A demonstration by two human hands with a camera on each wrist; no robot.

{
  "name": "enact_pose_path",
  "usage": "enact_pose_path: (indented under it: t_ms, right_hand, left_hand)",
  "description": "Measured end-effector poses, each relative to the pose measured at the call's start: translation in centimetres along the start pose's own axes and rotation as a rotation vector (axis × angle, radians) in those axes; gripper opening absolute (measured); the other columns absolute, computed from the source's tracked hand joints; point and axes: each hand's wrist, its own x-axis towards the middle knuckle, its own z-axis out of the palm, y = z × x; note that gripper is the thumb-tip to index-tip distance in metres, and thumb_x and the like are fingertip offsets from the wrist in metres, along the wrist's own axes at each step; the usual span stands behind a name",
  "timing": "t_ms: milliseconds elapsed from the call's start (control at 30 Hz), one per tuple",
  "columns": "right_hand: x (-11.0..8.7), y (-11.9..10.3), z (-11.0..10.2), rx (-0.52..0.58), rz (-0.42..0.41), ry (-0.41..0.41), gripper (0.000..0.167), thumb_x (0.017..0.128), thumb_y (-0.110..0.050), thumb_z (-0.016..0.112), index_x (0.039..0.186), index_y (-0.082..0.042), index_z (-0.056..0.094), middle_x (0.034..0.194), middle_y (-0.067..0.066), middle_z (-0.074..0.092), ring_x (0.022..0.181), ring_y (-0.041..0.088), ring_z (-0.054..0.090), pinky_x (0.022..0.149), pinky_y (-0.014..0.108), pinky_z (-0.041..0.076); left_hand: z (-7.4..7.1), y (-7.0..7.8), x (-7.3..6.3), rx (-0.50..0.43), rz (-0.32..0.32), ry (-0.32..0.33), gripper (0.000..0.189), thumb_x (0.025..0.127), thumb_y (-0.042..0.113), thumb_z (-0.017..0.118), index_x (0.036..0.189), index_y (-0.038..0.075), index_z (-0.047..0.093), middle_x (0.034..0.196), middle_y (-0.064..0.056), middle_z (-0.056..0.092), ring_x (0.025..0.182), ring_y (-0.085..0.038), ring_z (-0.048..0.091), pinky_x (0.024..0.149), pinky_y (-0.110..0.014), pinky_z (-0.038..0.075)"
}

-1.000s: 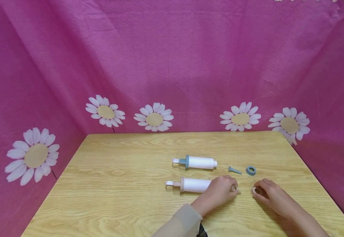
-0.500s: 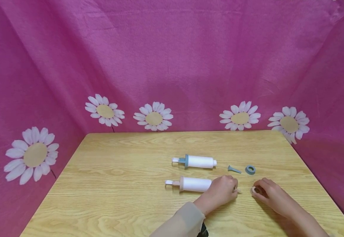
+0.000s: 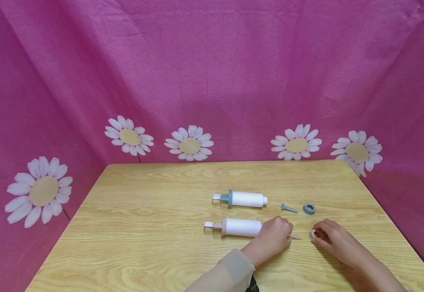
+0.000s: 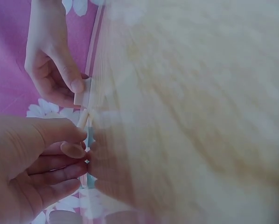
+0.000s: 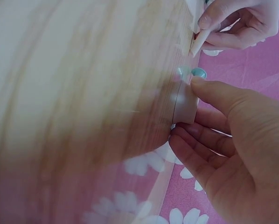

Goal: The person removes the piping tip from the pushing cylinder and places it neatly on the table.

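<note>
My left hand [image 3: 273, 238] pinches a slim beige nozzle [image 3: 295, 236] low over the table, its narrow tip pointing right. In the left wrist view the nozzle's wide end [image 4: 73, 150] shows under the thumb. To the right, my right hand [image 3: 337, 241] grips a beige ring [image 3: 313, 234] between thumb and fingers, its edge at the tabletop in the right wrist view. A gap separates ring and nozzle tip. Left of my left hand lies a white syringe-like tube [image 3: 243, 227] with a beige collar and plunger; the hand hides its right end.
Farther back lies a matching white tube [image 3: 247, 199] with a blue-grey collar. A blue-grey nozzle [image 3: 289, 209] and a blue-grey ring [image 3: 309, 209] lie to its right. Pink cloth with daisies [image 3: 296, 144] hangs around the wooden table [image 3: 142, 227].
The nozzle's wide end, facing the camera earlier, has turned out of sight in my left hand, and more of its tip shows to the right. My right hand has stayed put with the ring.
</note>
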Motion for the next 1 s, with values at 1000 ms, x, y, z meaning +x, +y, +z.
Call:
enact_pose_path:
  t_ms: [1000]
  right_hand:
    - [0.9, -2.7, -0.8, -0.034, 0.052, 0.242, 0.042, 0.077, -0.014, 0.081, 0.112, -0.002, 0.061, 0.106, 0.007, 0.063, 0.099, 0.02, 0.054, 0.088, -0.002, 0.03]
  left_hand:
    - [-1.2, -3.2, -2.4, -0.132, -0.102, 0.67, 0.019, 0.08, 0.017, 0.077, 0.098, 0.011, 0.073, 0.108, 0.0, 0.074, 0.104, -0.011, 0.069, 0.086, -0.014, 0.056]
